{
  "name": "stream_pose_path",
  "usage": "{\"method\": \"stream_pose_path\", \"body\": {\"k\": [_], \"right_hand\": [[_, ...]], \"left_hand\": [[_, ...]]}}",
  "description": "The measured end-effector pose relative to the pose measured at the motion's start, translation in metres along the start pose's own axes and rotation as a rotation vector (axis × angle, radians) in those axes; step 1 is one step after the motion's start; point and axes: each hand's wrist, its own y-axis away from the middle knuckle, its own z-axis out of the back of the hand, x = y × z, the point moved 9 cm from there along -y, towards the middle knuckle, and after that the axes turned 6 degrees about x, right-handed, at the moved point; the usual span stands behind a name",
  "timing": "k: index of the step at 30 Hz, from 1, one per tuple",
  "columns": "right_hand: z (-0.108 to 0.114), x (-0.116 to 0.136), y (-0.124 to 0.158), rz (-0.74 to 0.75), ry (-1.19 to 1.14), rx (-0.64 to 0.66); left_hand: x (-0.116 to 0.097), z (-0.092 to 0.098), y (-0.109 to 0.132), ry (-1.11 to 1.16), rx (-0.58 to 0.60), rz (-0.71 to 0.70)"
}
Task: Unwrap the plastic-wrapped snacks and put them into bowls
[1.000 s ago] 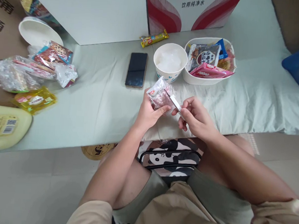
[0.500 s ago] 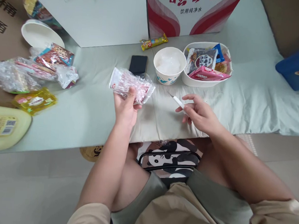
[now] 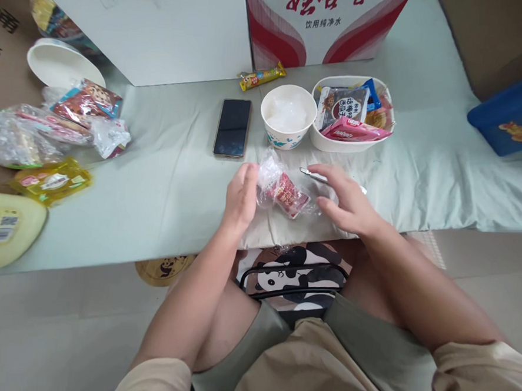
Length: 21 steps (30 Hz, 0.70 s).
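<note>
A red packet (image 3: 290,195) in crumpled clear plastic wrap (image 3: 269,171) sits low over the cloth near its front edge. My left hand (image 3: 242,195) is closed on the wrap's left side, thumb up. My right hand (image 3: 348,202) hovers to the right, thumb and index finger apart. Under its fingers lies a slim tool with a metal tip (image 3: 305,171) and a white end (image 3: 363,190); it looks like a craft knife, mostly hidden by the hand. Just beyond stands a paper cup (image 3: 286,139) with crumpled clear plastic inside.
Behind are a phone (image 3: 232,129), a yellow snack stick (image 3: 263,76), a white tub (image 3: 350,146) of packaged snacks and a white-and-red box (image 3: 315,39). Several wrapped snacks (image 3: 48,126) and a pale yellow bottle (image 3: 6,227) stand left. A blue container (image 3: 513,116) is right.
My left hand brought the wrapped packet right and down, turning it and uncovering the phone. My right hand lowered the slim tool to the cloth and opened its fingers.
</note>
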Motion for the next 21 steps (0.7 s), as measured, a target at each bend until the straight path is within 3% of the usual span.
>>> {"method": "stream_pose_path", "body": {"k": [3, 7, 9, 13, 15, 18, 21], "right_hand": [[-0.013, 0.013, -0.001, 0.105, -0.057, 0.125], [-0.017, 0.015, -0.003, 0.141, -0.035, 0.183], [-0.006, 0.007, -0.004, 0.074, 0.001, 0.100], [0.034, -0.017, 0.006, -0.161, 0.041, -0.258], [0.042, -0.027, 0.012, -0.245, -0.033, -0.321], [0.027, -0.028, 0.011, -0.239, -0.202, -0.123], [0.003, -0.013, 0.008, -0.162, -0.127, 0.178]], "left_hand": [[-0.011, 0.017, -0.007, -0.073, -0.052, -0.099], [-0.018, 0.009, -0.010, -0.168, 0.101, -0.139], [-0.015, 0.012, -0.011, -0.185, 0.084, -0.083], [-0.009, 0.038, -0.012, 0.034, -0.142, 0.079], [-0.006, 0.045, -0.012, 0.103, -0.186, 0.151], [-0.007, 0.050, -0.014, 0.056, -0.207, 0.153], [-0.004, 0.055, -0.015, -0.032, -0.208, 0.142]]}}
